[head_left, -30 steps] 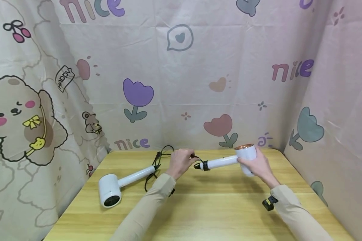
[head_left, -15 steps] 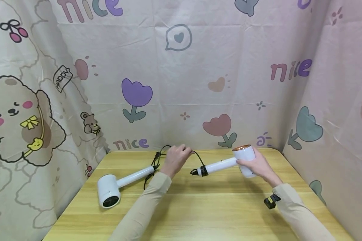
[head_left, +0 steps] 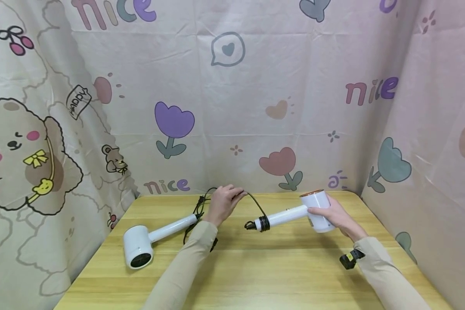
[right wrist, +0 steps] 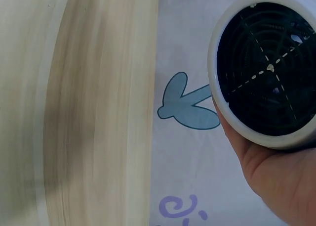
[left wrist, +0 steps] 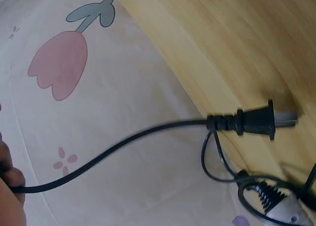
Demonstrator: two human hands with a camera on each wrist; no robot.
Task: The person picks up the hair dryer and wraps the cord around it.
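A white hair dryer (head_left: 288, 215) with a copper-coloured rim is held off the table by my right hand (head_left: 341, 218), which grips its barrel. The right wrist view shows the barrel's dark grille (right wrist: 271, 67) close up. Black cord (head_left: 264, 222) is wound round the handle's end, and a slack length arcs up to my left hand (head_left: 221, 204), which pinches it. In the left wrist view, cord (left wrist: 123, 146) runs from my fingers to a black two-pin plug (left wrist: 256, 121). Some of the left fingers are hidden.
A second white hair dryer (head_left: 138, 247) lies on the wooden table (head_left: 255, 275) at the left, its handle toward my left hand. Its black cord (head_left: 197, 209) is loosely looped. A printed curtain (head_left: 217, 107) hangs behind and at both sides.
My left hand has moved left and slightly up, drawing a longer stretch of cord away from the handle. The held dryer's handle end has dropped a little.
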